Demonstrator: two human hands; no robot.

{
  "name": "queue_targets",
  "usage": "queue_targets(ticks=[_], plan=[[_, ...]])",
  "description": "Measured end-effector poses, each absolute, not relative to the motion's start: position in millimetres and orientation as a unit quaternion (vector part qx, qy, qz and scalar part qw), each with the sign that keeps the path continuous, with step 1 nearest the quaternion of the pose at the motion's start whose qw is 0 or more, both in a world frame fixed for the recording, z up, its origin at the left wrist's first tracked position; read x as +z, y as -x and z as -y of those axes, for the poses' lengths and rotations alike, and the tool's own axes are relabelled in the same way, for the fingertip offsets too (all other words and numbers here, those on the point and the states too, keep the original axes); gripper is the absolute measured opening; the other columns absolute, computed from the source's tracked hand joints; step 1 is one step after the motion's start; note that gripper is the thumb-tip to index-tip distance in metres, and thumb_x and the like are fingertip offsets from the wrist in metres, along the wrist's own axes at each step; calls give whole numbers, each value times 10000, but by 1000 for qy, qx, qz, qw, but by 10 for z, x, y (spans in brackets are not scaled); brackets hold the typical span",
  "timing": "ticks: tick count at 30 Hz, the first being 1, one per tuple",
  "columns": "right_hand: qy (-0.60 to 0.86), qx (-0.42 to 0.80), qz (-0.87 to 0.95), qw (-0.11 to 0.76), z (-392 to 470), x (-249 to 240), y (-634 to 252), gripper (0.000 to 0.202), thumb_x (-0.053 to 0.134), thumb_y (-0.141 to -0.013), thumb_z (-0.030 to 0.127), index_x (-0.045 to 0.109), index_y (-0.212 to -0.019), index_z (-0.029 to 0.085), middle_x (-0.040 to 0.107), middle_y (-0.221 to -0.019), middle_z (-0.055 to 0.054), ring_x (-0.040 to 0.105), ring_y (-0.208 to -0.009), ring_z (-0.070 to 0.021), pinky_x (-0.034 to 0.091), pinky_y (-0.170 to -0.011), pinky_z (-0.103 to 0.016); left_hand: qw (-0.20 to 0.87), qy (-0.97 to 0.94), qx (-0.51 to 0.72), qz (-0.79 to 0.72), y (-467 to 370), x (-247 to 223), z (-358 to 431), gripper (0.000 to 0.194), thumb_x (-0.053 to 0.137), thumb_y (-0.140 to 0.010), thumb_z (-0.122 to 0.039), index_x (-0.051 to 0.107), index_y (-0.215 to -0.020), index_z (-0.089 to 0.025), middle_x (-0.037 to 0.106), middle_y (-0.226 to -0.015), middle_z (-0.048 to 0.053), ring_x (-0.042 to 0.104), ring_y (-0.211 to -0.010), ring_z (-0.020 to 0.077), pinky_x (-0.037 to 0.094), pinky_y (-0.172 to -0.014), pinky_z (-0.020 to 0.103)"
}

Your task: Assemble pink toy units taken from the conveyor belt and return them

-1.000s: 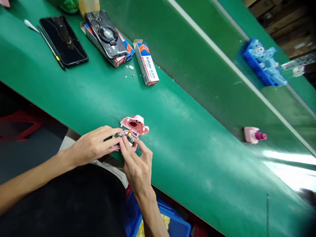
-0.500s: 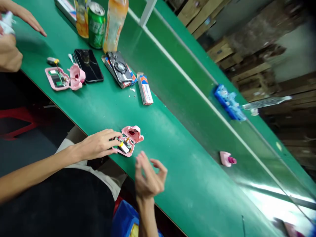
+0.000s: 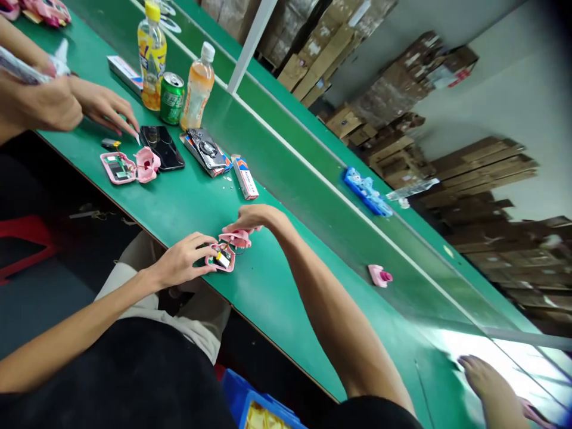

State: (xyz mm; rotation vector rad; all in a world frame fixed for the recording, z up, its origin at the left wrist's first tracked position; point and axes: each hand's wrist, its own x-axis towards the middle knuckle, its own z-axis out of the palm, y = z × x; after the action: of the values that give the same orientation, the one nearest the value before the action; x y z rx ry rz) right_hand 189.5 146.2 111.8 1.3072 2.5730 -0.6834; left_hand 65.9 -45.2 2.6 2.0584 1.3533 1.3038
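Note:
A small pink plastic casing (image 3: 227, 268) lies hinged apart near the table's front edge, with a circuit board and a silver-and-yellow battery (image 3: 222, 259) inside. My left hand (image 3: 185, 259) grips its lower half from the left, fingertips at the battery. From above, my right hand (image 3: 248, 217) holds the pink upper half (image 3: 236, 239), its fingers bent over the edge. Thin wires run between the two halves.
Left along the green table (image 3: 286, 286) are another opened pink casing (image 3: 120, 168), a black phone (image 3: 163, 148), a green can (image 3: 172, 98), bottles and small boxes. A co-worker's hands (image 3: 102, 106) work there. Another person's hand (image 3: 485, 375) shows at lower right.
My right hand has moved from beside the casing, up and left, onto its upper half. That half is tilted further over. The co-worker's hand now reaches toward the phone.

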Motion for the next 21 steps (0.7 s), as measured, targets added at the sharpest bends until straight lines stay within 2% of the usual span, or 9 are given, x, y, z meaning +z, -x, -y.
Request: queue_targets(ticks=[1,3,6,9,11,14,18,20,21], plan=[[-428,-242,-862,125,-1454,1213,-1913,532,848,-574,680,625,-468,209,536,-423,6,501,-428,-136,425,-476,-291,195,-698,500,-475,-654,29,450,257,666,-962,-336,667,-1163,-177,659,-1250,130,613,-1188,252,521,-1026,427],[-394,-279,-861,160,-1421,1416,-1973,451,805,-684,613,688,-558,197,631,-534,-10,566,-509,-145,449,-523,-282,227,-633,572,-470,-646,50,420,398,668,-952,-437,621,-1243,-170,638,-1247,135,615,-1190,250,521,-1028,407],[-322,-344,-880,63,-1302,1655,-2070,314,677,-840,497,767,-904,203,764,-905,-39,682,-825,-180,525,-743,-301,248,-551,644,-470,-656,128,318,569,545,-972,-607,580,-1325,-163,591,-1255,146,599,-1179,260,517,-1025,409],[-273,-364,-889,-48,-1161,1797,-2127,345,644,-868,431,727,-1112,202,747,-1121,-60,672,-1019,-209,521,-899,-359,297,-476,689,-459,-694,253,174,629,406,-1010,-650,519,-1412,-180,546,-1336,149,566,-1244,269,471,-1085,441],[-260,-351,-897,-66,-1110,1888,-2133,352,630,-884,414,712,-1150,198,740,-1144,-67,670,-1034,-218,521,-927,-384,368,-429,699,-437,-719,349,75,631,396,-1015,-650,467,-1460,-208,531,-1387,144,572,-1262,271,489,-1064,445],[-222,-343,-912,-30,-1140,2050,-2098,349,617,-898,392,706,-1181,209,735,-1166,-56,669,-1065,-213,510,-982,-390,466,-391,691,-390,-736,489,-44,655,457,-990,-665,453,-1453,-202,563,-1396,156,631,-1207,269,542,-978,414],[-187,-377,-907,26,-1261,2172,-2036,369,600,-905,404,700,-1215,230,729,-1206,-39,668,-1100,-205,518,-982,-369,531,-395,679,-317,-733,630,-115,670,486,-957,-709,529,-1311,-142,731,-1104,137,733,-926,243,568,-822,370],[-209,-380,-901,-14,-1229,2121,-2047,375,635,-880,417,711,-1195,227,740,-1196,-43,675,-1094,-212,531,-954,-365,530,-384,688,-313,-737,665,-130,666,511,-937,-723,548,-1246,-134,753,-1002,117,732,-886,236,559,-787,348],[-241,-359,-899,-72,-1170,2062,-2070,356,651,-871,431,731,-1146,220,755,-1153,-49,684,-1068,-216,534,-939,-365,521,-375,697,-319,-744,673,-138,669,524,-929,-726,547,-1235,-132,754,-987,114,728,-890,235,554,-785,342]])
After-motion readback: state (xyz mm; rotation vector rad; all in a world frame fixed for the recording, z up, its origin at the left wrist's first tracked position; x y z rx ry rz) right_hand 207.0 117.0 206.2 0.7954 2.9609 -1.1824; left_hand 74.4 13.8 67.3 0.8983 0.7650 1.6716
